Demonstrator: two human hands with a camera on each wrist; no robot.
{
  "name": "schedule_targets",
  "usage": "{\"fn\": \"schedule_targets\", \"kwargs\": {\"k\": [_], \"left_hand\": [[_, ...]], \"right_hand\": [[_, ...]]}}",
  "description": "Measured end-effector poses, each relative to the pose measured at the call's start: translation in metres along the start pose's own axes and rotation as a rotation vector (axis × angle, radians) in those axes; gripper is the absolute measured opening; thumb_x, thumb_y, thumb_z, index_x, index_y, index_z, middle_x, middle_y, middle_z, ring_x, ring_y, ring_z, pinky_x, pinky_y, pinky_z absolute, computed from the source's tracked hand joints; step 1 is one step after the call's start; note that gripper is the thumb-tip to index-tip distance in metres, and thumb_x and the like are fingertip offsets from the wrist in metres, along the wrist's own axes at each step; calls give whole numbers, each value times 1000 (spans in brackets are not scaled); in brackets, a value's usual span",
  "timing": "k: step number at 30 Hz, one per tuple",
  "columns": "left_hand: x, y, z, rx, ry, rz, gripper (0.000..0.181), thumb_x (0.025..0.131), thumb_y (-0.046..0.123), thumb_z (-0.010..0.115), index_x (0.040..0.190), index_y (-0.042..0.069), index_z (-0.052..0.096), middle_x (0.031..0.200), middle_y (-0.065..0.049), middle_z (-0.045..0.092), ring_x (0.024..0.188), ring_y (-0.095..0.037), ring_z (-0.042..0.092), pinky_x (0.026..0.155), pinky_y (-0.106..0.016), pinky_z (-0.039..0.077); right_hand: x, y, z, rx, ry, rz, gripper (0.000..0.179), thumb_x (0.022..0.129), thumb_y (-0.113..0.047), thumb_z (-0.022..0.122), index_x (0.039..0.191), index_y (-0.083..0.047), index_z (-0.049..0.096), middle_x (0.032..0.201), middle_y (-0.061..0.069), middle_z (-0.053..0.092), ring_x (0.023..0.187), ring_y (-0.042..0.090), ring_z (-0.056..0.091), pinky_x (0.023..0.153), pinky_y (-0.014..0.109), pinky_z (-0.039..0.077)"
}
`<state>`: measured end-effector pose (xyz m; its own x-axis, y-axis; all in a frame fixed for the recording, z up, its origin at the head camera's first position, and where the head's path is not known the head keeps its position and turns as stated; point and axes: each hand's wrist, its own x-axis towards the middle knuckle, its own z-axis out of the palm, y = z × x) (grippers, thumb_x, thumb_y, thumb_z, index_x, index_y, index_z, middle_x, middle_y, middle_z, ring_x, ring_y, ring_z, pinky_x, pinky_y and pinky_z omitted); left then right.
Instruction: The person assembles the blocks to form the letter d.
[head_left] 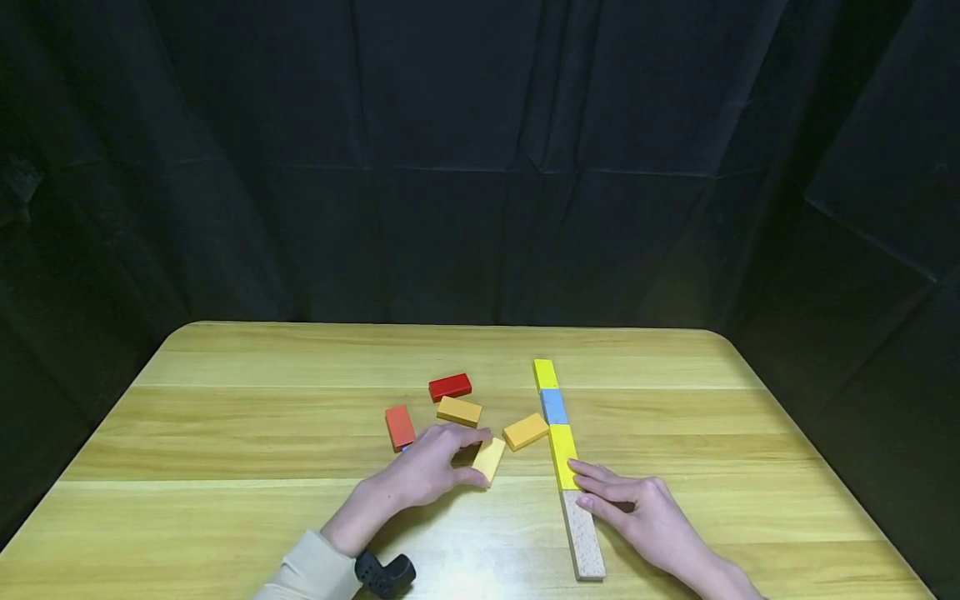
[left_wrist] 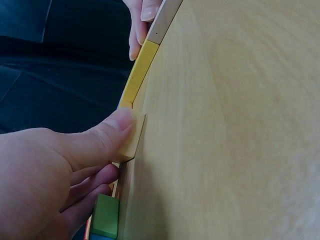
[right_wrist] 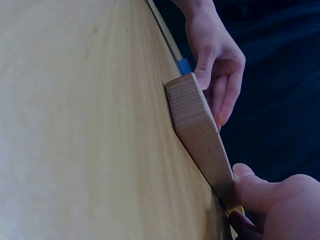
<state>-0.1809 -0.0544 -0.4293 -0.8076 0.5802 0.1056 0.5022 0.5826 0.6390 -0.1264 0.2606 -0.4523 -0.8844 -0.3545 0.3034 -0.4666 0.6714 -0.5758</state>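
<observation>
My left hand [head_left: 431,467] pinches a pale yellow block [head_left: 489,460] between thumb and fingertips. In the left wrist view the thumb lies against that block [left_wrist: 134,137] near the tabletop. To the right runs a straight row: a small yellow block [head_left: 545,374], a blue block [head_left: 553,407], a longer yellow block [head_left: 562,454] and a plain wooden block [head_left: 582,537], end to end. My right hand [head_left: 637,508] rests along the row's right side. Its fingertips touch the longer yellow block, and its thumb touches the wooden one [right_wrist: 200,135].
Two orange blocks [head_left: 459,411] [head_left: 527,432] lie between the left hand and the row. A dark red block [head_left: 450,387] and a lighter red block [head_left: 400,428] lie left. A green block [left_wrist: 106,216] stands beneath the left hand. Dark cloth [head_left: 465,167] hangs behind the wooden table [head_left: 262,400].
</observation>
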Motion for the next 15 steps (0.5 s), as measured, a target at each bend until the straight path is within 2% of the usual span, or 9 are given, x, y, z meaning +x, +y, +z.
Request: {"fn": "schedule_targets", "kwargs": {"k": [9,15], "left_hand": [[0,-2,-2,-15,-22,18,59,84,25,78,138,9,60,133,-1,65,128,-15,57,107,-35,48],[-1,-2,-2,-20,-25,16,60,86,20,77,140,6,57,137,-5,63,129,-18,56,107,-36,48]], "right_hand": [[0,1,0,-3,-3,-4,29,90,-29,75,116,-17,76,129,-11,66,120,20,63,99,5,37],[0,2,0,-7,3,-20,28,89,-28,75,115,-17,76,129,-10,67,119,21,63,99,4,37]]}}
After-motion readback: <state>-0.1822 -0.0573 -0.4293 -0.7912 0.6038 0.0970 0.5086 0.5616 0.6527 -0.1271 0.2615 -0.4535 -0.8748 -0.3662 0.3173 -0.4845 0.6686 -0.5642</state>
